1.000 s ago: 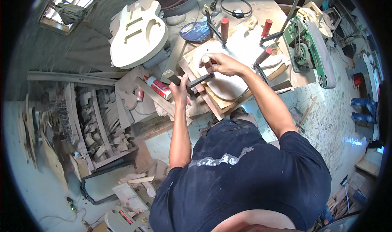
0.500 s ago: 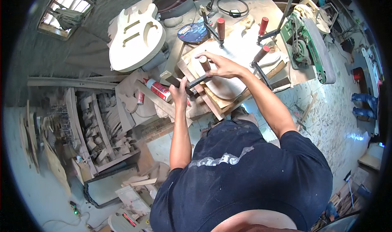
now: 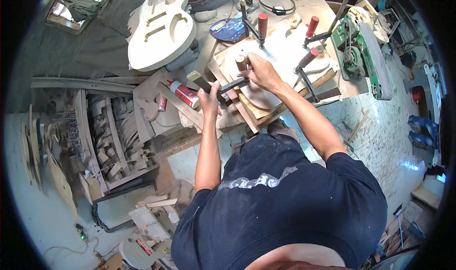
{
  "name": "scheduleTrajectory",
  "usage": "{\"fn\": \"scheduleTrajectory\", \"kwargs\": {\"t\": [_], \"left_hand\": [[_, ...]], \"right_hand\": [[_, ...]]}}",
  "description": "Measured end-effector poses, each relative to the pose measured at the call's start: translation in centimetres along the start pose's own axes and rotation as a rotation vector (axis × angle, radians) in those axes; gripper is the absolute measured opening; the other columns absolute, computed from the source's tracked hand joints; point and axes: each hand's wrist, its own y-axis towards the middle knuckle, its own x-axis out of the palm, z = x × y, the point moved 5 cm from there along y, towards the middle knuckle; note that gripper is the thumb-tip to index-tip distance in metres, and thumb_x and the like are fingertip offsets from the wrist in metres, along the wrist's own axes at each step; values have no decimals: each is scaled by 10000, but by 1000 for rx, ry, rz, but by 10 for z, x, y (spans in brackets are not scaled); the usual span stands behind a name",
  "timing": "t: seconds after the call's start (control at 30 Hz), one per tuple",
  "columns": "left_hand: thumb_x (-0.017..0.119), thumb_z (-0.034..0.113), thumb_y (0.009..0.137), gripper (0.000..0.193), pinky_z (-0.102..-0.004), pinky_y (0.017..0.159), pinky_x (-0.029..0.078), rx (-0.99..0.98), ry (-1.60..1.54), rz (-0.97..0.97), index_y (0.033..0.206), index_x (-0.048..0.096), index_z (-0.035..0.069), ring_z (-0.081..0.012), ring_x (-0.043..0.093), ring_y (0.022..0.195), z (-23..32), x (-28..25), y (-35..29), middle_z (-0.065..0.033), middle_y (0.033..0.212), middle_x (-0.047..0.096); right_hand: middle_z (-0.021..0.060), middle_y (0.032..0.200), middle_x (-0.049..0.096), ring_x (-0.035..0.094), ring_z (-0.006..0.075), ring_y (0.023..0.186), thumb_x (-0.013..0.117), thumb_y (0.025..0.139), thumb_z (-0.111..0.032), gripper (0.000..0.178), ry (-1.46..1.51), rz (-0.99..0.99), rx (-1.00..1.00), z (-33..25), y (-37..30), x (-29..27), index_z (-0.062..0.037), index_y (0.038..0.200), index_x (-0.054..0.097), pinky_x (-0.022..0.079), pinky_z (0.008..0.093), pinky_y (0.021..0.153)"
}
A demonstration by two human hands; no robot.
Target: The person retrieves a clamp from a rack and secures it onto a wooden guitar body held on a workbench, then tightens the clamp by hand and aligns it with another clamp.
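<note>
My left hand (image 3: 208,99) grips a dark bar clamp (image 3: 232,85) where its rail and sliding arm meet, at the left edge of a stack of boards. My right hand (image 3: 262,72) has its fingers curled at the clamp's wooden handle (image 3: 241,63), which stands upright over the stack. Underneath lies a pale, curved-edged wooden piece (image 3: 261,98) on wider boards. Three more clamps with red handles, a left one (image 3: 262,26), a far right one (image 3: 312,26) and a near right one (image 3: 308,58), stand on the same piece.
A cream guitar body (image 3: 159,49) rests at the bench's far left. A red-and-white bottle (image 3: 183,94) lies left of my left hand. A green belt sander (image 3: 354,56) stands to the right. Wood offcuts fill a rack (image 3: 102,168) at lower left.
My right hand's fingers have gone from stretched out over the handle to curled in around it. My left hand keeps its hold on the clamp. The view has shifted slightly.
</note>
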Motion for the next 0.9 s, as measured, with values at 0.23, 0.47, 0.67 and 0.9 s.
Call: {"fn": "scheduleTrajectory", "kwargs": {"t": [0.23,0.47,0.67,0.9], "left_hand": [[696,140,917,142,-278,685,484,4,-40,28,839,628,43,-116,607,707,-5,1,1,-46,770,673],[681,120,913,133,-281,701,471,3,-78,37,828,639,26,-118,607,720,-2,1,2,-48,779,675],[666,98,925,142,-284,793,490,21,-113,-45,996,622,-17,-155,633,850,5,3,1,-71,908,667],[718,99,865,470,-411,1019,395,584,300,331,1237,451,-9,-275,506,1161,64,34,-73,-182,1215,515]], "right_hand": [[166,1227,590,567,276,1110,737,861,-227,531,500,-104,-89,19,8,-5,-48,1303,503,456,436,936],[177,851,685,683,329,817,644,859,1,228,228,-213,14,3,16,5,-7,1062,542,512,417,735],[178,882,707,703,384,826,683,874,-96,265,157,118,80,-13,-1,16,-37,1090,541,535,471,705],[205,1090,665,636,356,1060,747,843,-198,404,123,32,93,5,-27,-4,-27,1175,593,505,428,889]]}}
